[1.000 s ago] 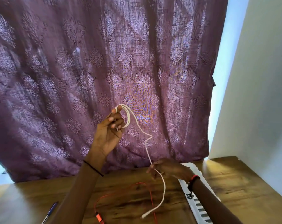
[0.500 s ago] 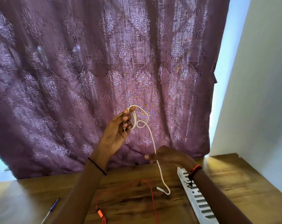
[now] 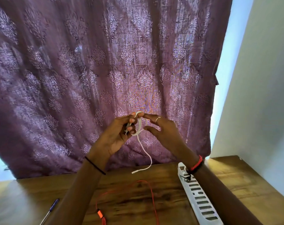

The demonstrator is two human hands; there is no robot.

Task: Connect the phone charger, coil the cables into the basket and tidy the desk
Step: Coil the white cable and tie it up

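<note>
My left hand (image 3: 118, 133) is raised in front of the curtain and grips a small coil of white cable (image 3: 139, 127) between its curled fingers. My right hand (image 3: 162, 130) is beside it, with its index finger and thumb stretched out and touching the top and side of the loop. The cable's loose tail hangs down, and its plug end (image 3: 135, 172) hovers just above the desk. An orange cable (image 3: 151, 192) lies in a loop on the wooden desk (image 3: 170, 189), its orange plug (image 3: 99, 214) near the bottom edge.
A white slotted basket (image 3: 198, 198) lies on the desk below my right wrist. A blue pen (image 3: 52, 207) lies at the lower left. A purple patterned curtain (image 3: 105, 70) hangs behind the desk, and a pale wall (image 3: 260, 95) stands at the right.
My right hand rose from desk level up to the coil in my left hand. The white cable's hanging tail got shorter, and its plug end lifted off the desk.
</note>
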